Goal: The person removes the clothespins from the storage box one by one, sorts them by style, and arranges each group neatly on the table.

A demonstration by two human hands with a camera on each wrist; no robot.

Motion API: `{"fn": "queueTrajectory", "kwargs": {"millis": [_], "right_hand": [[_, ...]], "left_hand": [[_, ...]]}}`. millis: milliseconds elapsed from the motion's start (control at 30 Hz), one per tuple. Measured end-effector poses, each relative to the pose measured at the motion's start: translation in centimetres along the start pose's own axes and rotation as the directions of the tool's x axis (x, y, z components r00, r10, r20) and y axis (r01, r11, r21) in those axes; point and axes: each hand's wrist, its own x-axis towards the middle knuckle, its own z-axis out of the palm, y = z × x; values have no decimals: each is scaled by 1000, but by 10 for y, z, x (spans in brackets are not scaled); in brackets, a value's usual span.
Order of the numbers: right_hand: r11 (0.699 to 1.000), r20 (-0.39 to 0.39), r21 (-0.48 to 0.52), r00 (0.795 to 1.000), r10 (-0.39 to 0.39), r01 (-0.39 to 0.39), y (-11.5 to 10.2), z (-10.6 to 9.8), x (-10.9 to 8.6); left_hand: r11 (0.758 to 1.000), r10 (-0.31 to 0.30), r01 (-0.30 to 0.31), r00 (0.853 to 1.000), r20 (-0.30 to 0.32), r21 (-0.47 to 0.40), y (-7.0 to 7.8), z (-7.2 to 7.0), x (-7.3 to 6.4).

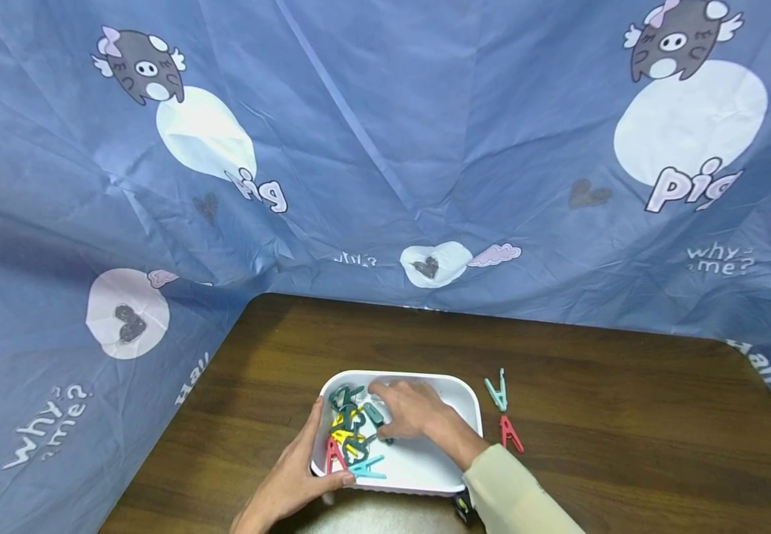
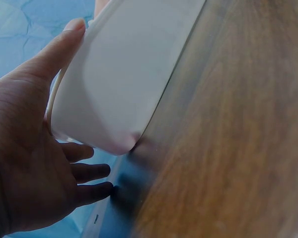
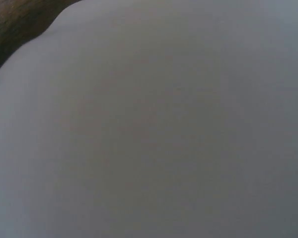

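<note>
A white plastic tray point(image 1: 418, 486) holds several clips, gathered at its left end. My left hand point(image 1: 294, 471) rests against the tray's left front corner, thumb by the front rim and index finger along the left side. In the left wrist view, the other fingers of this left hand point(image 2: 39, 148) stretch loosely below the corner. My right hand point(image 1: 415, 408) reaches into the tray, thumb and fingers spread around a dark green clip point(image 1: 373, 414). Beside it lie yellow clips point(image 1: 343, 436), a red clothespin point(image 1: 334, 454) and a light blue clothespin point(image 1: 366, 467).
Right of the tray, a mint green clothespin point(image 1: 499, 391) and a red clothespin point(image 1: 508, 434) lie on the brown wooden table point(image 1: 625, 415). A black and yellow object point(image 1: 463, 506) shows partly beside the right sleeve point(image 1: 519, 489). A blue printed cloth point(image 1: 385, 148) hangs behind the table.
</note>
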Motion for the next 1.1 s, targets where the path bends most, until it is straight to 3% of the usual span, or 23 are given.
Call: {"fn": "queueTrajectory", "kwargs": {"millis": [1100], "right_hand": [[1000, 46, -13, 999, 19, -18, -1, 3, 4]], "left_hand": [[1000, 10, -9, 1000, -20, 20, -1, 1, 0]]}}
